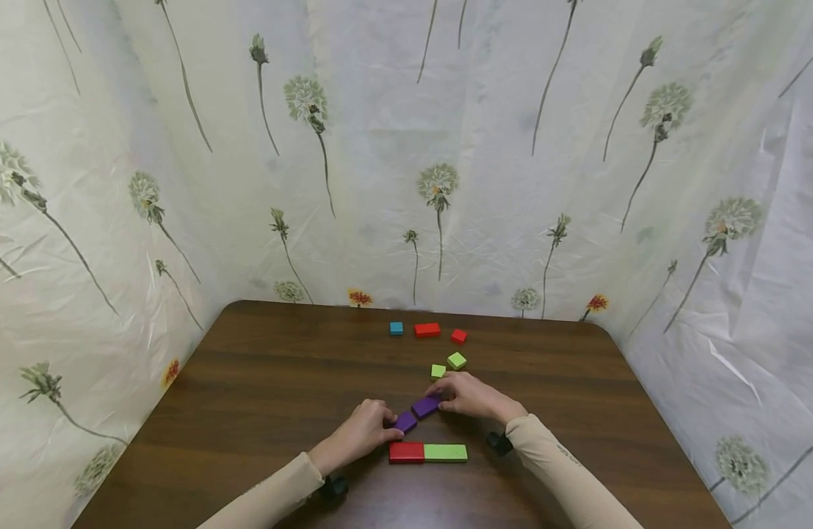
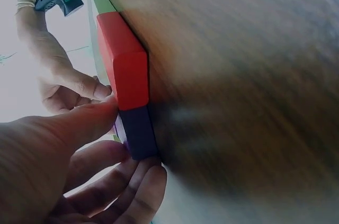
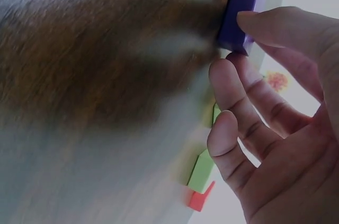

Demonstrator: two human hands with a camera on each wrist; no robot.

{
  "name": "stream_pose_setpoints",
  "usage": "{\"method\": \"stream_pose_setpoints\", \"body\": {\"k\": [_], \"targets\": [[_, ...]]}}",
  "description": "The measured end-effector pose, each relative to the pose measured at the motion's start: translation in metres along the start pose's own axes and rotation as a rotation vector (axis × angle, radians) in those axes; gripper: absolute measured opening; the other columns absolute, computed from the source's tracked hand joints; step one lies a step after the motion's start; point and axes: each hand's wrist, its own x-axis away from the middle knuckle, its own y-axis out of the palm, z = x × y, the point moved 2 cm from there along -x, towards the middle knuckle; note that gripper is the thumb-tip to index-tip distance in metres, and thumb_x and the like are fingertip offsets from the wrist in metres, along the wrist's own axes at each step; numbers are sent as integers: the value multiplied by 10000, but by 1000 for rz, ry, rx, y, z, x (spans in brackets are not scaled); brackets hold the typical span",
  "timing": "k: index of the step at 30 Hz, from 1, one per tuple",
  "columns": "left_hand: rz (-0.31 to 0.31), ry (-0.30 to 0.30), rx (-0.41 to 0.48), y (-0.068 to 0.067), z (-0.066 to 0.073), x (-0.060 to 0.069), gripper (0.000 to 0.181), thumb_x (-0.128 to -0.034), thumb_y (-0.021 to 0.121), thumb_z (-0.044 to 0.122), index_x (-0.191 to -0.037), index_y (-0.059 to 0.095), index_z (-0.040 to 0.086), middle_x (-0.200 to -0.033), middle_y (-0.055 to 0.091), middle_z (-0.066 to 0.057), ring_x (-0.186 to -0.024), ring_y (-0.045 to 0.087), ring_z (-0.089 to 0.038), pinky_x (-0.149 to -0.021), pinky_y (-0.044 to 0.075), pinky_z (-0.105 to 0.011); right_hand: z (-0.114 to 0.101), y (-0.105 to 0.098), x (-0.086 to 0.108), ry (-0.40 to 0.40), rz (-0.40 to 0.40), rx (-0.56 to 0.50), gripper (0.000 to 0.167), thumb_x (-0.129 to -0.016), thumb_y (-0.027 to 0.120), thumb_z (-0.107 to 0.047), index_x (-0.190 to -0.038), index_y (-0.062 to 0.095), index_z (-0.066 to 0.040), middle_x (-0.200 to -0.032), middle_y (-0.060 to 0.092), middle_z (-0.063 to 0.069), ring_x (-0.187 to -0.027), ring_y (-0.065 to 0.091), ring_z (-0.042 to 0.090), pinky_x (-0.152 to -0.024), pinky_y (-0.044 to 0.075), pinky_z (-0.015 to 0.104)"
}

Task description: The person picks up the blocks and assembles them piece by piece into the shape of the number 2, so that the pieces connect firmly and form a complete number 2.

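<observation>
My left hand pinches a purple block between thumb and fingers on the brown table. To the right, my right hand grips the end of a longer purple block, its thumb on the near side. Both purple blocks lie at a slant, nearly end to end. Just nearer than them, a red block and a long light green block lie end to end in a straight row. In the left wrist view, the left thumb is close to the red block's corner.
Two small green blocks lie beyond the right hand. Farther back are a blue block, a longer red block and a small red block. A flower-patterned curtain surrounds the wooden table's back and sides.
</observation>
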Motion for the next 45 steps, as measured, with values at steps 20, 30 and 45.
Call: {"method": "stream_pose_setpoints", "body": {"k": [20,30,45], "targets": [[-3,5,4,-1,0,-1,238,-808,784,222,-920,772,12,-762,641,-21,-604,432,-13,-525,383,-173,-8,1,-1,-19,-4,3,302,-874,691,-188,-1170,699,-246,-1050,633,-70,-858,534,67,-738,458,233],[-4,10,-9,-2,1,-1,246,-808,784,224,-924,772,8,-769,651,-32,-608,435,-15,-528,383,-173,-9,2,-1,-10,-13,1,300,-881,688,-185,-1177,694,-239,-1072,635,-68,-892,543,70,-764,467,249],[9,27,-8,-2,2,0,206,-806,786,212,-870,773,16,-730,631,-10,-594,406,-2,-525,372,-163,-11,-2,0,-25,-16,-45,411,-863,712,-165,-1267,635,-181,-1142,649,-39,-825,565,135,-720,453,226]]}}
